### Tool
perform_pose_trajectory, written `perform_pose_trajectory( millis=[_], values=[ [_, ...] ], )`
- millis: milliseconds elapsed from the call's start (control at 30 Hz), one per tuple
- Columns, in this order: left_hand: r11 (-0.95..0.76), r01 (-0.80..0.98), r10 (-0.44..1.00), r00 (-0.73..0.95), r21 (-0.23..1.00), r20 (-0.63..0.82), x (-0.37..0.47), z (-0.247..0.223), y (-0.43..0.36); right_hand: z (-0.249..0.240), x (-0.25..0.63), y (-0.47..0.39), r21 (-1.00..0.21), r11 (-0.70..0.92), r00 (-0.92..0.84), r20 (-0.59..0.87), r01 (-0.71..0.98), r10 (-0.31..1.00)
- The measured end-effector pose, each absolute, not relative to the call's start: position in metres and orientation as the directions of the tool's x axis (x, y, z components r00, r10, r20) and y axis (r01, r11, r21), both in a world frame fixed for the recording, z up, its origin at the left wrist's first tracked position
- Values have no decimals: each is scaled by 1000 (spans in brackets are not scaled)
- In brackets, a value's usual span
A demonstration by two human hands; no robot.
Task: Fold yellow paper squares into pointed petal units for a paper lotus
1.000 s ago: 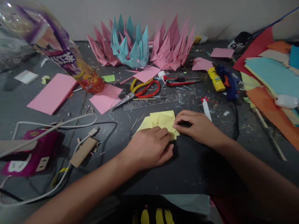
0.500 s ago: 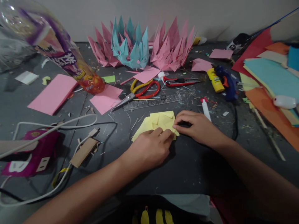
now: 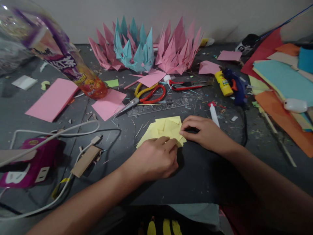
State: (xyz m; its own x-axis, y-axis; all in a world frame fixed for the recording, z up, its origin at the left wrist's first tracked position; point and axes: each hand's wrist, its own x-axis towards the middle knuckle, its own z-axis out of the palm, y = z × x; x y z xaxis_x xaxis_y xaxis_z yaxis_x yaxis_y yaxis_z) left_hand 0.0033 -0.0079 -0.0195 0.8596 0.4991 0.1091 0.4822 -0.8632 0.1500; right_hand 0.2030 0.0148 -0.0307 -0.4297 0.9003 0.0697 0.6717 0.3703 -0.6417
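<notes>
A folded piece of yellow paper (image 3: 168,126) lies on the dark table (image 3: 195,182) in front of me, with several creased flaps on top. My left hand (image 3: 158,156) rests over its near edge, fingers curled down onto the paper and hiding part of it. At the paper's right edge, my right hand (image 3: 202,132) pinches the border between thumb and forefinger. Beyond the paper lie a clear ruler (image 3: 158,107) and scissors (image 3: 149,96) with red and yellow handles.
Pink and blue folded-paper crowns (image 3: 134,54) stand at the back. A tilted drink bottle (image 3: 70,62) is at left, near a purple box (image 3: 34,160) and white cable (image 3: 53,209). A glue gun (image 3: 238,86), yellow glue stick (image 3: 223,83) and coloured sheets (image 3: 281,78) lie right.
The whole view has shifted slightly, moving most things a little to the left in the picture. Both hands stay on the yellow paper, with the left fingers shifted slightly.
</notes>
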Motion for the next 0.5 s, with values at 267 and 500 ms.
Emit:
perform_pose_trajectory(
  millis=[267,500],
  values=[
    [-849,510,525,844,141,106,7,-20,-5,-32,204,15,-628,385,-436,81,676,896],
    [-852,512,519,854,105,43,10,-20,-7,-32,202,15,-619,377,-423,79,689,903]
  ],
)
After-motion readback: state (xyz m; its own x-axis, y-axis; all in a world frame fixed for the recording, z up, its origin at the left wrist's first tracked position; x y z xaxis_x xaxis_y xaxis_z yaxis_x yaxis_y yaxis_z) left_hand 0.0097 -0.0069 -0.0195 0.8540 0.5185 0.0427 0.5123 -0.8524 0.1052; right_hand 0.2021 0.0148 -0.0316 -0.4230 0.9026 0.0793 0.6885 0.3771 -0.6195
